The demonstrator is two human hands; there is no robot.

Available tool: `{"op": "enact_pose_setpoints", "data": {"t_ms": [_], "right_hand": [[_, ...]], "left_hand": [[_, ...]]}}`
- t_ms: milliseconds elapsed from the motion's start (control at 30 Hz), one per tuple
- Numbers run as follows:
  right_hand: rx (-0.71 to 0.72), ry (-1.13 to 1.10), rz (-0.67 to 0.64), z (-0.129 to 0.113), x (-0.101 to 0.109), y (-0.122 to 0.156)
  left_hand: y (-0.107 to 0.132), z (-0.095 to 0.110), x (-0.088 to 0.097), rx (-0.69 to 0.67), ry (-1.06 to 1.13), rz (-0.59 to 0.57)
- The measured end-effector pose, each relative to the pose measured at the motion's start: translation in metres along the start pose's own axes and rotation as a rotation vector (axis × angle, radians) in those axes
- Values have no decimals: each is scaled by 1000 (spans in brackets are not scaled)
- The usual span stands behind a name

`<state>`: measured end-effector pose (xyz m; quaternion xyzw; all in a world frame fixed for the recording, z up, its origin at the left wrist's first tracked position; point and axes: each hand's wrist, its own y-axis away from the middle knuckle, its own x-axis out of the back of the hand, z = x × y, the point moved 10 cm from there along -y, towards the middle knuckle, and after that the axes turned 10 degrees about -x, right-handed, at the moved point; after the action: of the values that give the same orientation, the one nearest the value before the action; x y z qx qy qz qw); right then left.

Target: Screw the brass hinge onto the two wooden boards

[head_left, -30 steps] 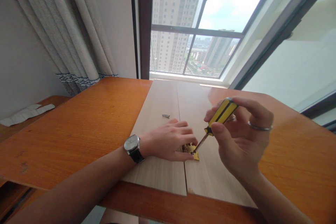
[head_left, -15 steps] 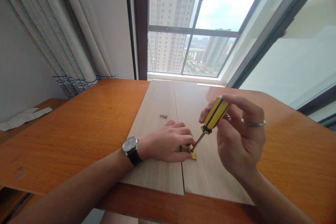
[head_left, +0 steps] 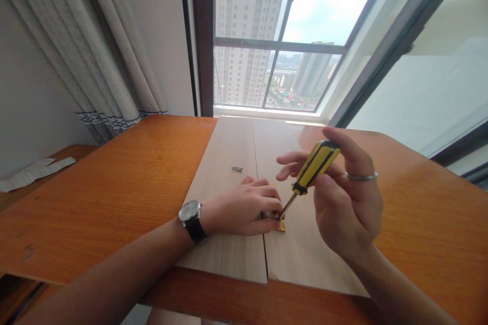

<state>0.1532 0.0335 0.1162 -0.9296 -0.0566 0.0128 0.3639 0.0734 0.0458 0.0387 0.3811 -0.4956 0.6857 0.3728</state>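
Note:
Two pale wood-grain boards (head_left: 224,244) lie side by side on an orange wooden table (head_left: 114,203), meeting at a straight seam. My left hand (head_left: 242,208) presses down over a brass hinge (head_left: 275,217) that sits across the seam, and most of the hinge is hidden under my fingers. My right hand (head_left: 343,198) grips a yellow-and-black screwdriver (head_left: 315,166), its metal shaft angled down with the tip at the hinge. A loose metal screw (head_left: 237,168) lies on the left board beyond my left hand.
A large window (head_left: 278,35) with dark frames stands beyond the table's far edge, with tower blocks outside. Long curtains (head_left: 102,51) hang at the left. A white paper strip (head_left: 38,167) lies on a lower wooden ledge at the left.
My right fingers have spread and shifted along the screwdriver handle, which has turned slightly. The tip stays at the hinge, and my left hand stays in place. The view has drifted slightly.

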Motion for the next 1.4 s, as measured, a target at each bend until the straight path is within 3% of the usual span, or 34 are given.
{"op": "enact_pose_setpoints", "data": {"t_ms": [233, 400, 467, 667, 867, 1200, 1400], "right_hand": [[81, 140, 11, -1, 0, 1], [150, 334, 151, 2, 13, 4], [134, 363, 152, 6, 14, 5], [88, 248, 46, 3, 4, 6], [116, 134, 43, -6, 1, 3], [177, 80, 273, -14, 20, 1], [145, 54, 338, -12, 29, -3]], "left_hand": [[-1, 0, 0, -17, 45, 32], [0, -2, 0, -6, 32, 57], [0, -3, -2, -1, 30, 42], [-1, -6, -4, 8, 52, 24], [0, -8, -3, 27, 103, 35], [-1, -7, 3, 21, 169, 88], [-1, -8, 2, 18, 192, 84]]}}
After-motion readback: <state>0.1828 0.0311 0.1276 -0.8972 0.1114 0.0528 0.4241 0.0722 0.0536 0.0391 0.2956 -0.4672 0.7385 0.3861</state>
